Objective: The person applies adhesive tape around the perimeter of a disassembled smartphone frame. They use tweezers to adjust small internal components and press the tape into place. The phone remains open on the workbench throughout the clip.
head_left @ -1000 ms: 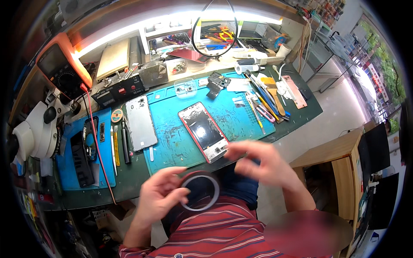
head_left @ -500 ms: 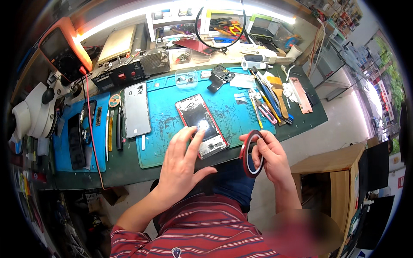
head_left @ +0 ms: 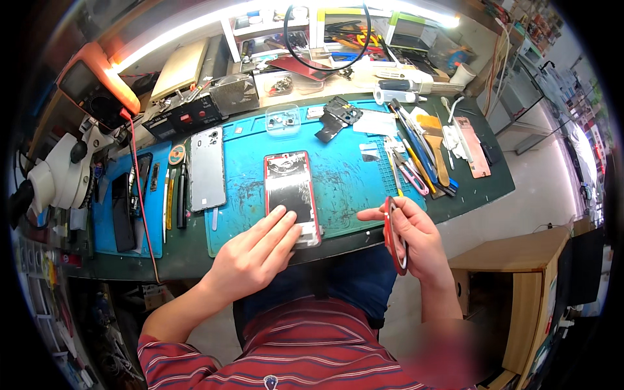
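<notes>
My left hand lies flat with its fingers spread, their tips pressing the lower end of a red-framed phone that lies face up on the blue work mat. To the right, near the mat's front edge, my right hand grips a red roll of tape, held on edge, with the forefinger stretched out to the left.
A silver phone back cover lies left of the phone. Tweezers, pens and scissors crowd the mat's right side. A microscope stands at far left, a small clear dish and dark parts behind. A wooden cabinet stands at right.
Both hands held the tape roll in front of my chest. The right hand then took it off to the right, and the left hand moved onto the phone's lower end.
</notes>
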A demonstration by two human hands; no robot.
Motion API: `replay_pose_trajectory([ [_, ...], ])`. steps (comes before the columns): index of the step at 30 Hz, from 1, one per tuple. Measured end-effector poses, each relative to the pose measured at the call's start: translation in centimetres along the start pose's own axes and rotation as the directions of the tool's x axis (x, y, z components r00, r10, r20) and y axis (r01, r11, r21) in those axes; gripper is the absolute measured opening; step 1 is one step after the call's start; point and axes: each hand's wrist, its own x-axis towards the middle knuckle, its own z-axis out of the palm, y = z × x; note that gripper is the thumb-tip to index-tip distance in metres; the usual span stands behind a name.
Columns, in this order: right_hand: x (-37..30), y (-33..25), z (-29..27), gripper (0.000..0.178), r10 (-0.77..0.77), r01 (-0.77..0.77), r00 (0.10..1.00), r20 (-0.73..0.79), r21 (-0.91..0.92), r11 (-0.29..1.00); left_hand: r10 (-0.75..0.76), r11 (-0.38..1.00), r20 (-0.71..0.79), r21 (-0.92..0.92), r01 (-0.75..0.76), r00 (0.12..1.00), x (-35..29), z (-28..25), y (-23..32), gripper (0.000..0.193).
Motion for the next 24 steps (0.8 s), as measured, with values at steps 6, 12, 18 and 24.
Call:
replay_pose_trajectory([
  [6, 0.8, 0.2, -0.9, 0.023, 0.002, -0.002, 1.0, 0.018, 0.002, 1.0, 0.035, 0.994, 0.104, -0.108, -0.023, 0.994, -2.6, -1.4, -1.5, 0.041],
  [12, 2.1, 0.5, -0.9, 0.024, -0.032, 0.034, 0.999, 0.027, -0.064, 0.997, -0.209, 0.932, 0.125, -0.276, 0.236, 0.97, -3.2, -1.9, -0.6, 0.053],
  [18, 2.4, 0.5, -0.1, 0.025, -0.203, 0.18, 0.977, -0.059, -0.27, 0.946, -0.505, 0.842, -0.01, -0.224, 0.49, 0.863, -0.7, 1.5, 3.8, 0.102],
  [24, 2.4, -0.3, -0.4, 0.026, -0.366, 0.312, 0.921, -0.136, -0.306, 0.899, -0.452, 0.851, -0.052, -0.324, 0.413, 0.891, 1.0, 2.5, 3.0, 0.097],
])
